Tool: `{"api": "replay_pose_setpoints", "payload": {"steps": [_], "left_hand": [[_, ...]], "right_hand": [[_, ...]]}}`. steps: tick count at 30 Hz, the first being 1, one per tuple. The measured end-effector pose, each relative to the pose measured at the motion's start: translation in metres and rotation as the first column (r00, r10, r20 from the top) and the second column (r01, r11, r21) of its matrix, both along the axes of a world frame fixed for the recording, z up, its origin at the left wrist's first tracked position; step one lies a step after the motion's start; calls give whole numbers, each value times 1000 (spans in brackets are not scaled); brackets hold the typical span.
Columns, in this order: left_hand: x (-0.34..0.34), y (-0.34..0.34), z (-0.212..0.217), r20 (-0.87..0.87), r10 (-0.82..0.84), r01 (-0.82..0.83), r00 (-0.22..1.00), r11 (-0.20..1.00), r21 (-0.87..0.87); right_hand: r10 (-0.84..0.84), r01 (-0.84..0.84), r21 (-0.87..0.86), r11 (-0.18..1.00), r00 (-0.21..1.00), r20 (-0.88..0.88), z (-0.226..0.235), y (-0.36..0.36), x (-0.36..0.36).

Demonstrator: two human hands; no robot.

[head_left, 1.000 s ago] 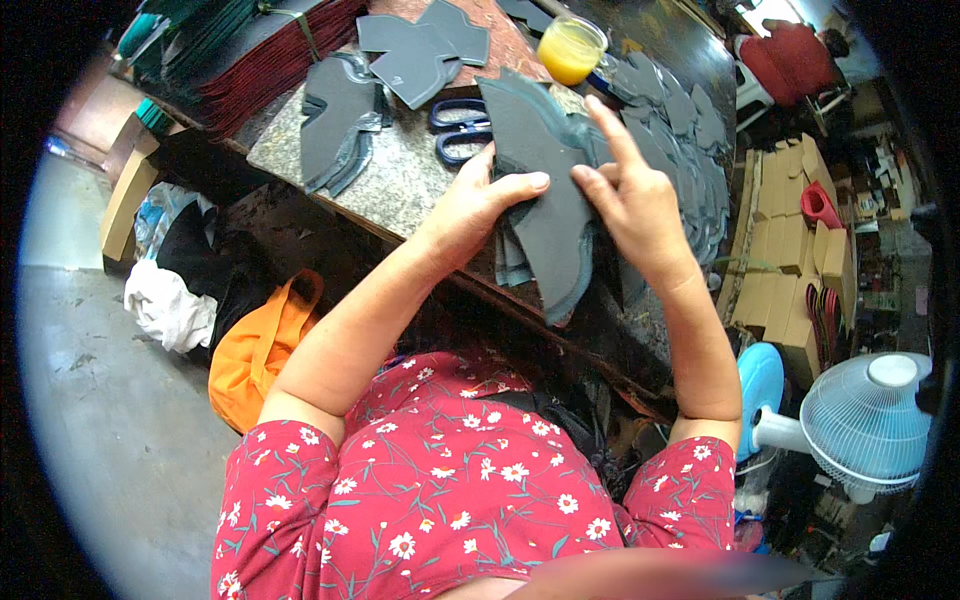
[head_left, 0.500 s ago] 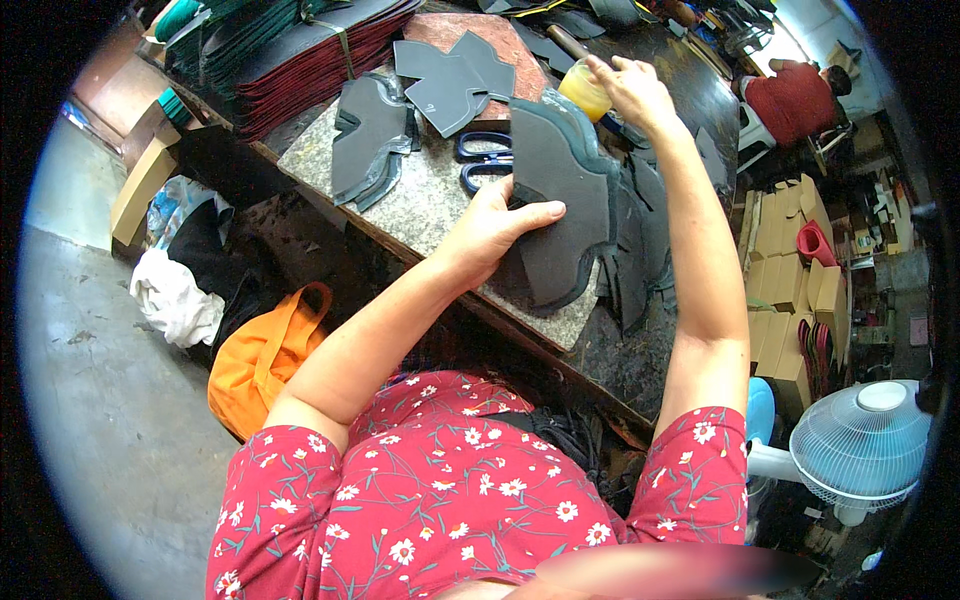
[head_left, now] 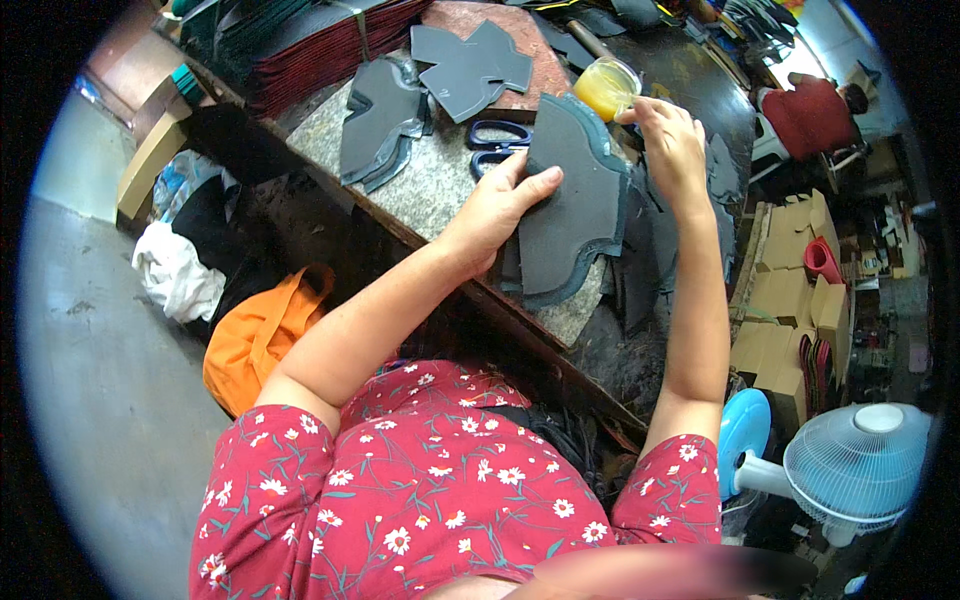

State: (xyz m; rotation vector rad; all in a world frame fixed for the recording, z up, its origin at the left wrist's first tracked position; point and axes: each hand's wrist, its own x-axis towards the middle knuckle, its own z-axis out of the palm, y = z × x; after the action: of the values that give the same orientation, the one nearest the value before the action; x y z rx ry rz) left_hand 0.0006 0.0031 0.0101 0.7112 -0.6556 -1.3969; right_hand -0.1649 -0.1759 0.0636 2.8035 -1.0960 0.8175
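My left hand (head_left: 497, 212) clasps the layered grey pieces (head_left: 578, 205) over the stone slab's (head_left: 422, 190) near right corner; my right hand (head_left: 674, 150) bends its fingers beside the yellow-filled jar (head_left: 603, 92), grip unclear.

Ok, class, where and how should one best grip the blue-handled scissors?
Probably by the upper blue handle loop, coming from the left: it lies exposed there, while the blades are hidden behind the dark pieces in the left hand.

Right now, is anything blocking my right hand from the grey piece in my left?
Nothing visible stands between your right hand and the grey piece in your left hand. The yellow-filled jar sits close by, off that path.
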Motion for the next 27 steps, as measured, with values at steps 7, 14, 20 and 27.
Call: {"api": "replay_pose_setpoints", "payload": {"steps": [7, 14, 20, 27], "left_hand": [[-1, -4, -5, -22, 13, -14, 1000, 998, -56], [1, -4, -12, -11, 4, -4, 1000, 999, -54], [0, -3, -8, 107, 50, -42, 993, 996, -76], [1, 5, -1, 55, 31, -27, 998, 997, -72]], "right_hand": [[255, -363, 111, 925, 811, 526, -19, 51, 16], [184, -479, 265, 837, 702, 688, -15, 62, 15], [172, -421, 375, 826, 822, 543, -13, 82, 22], [247, -520, 497, 695, 821, 515, -2, 67, 15]]}}
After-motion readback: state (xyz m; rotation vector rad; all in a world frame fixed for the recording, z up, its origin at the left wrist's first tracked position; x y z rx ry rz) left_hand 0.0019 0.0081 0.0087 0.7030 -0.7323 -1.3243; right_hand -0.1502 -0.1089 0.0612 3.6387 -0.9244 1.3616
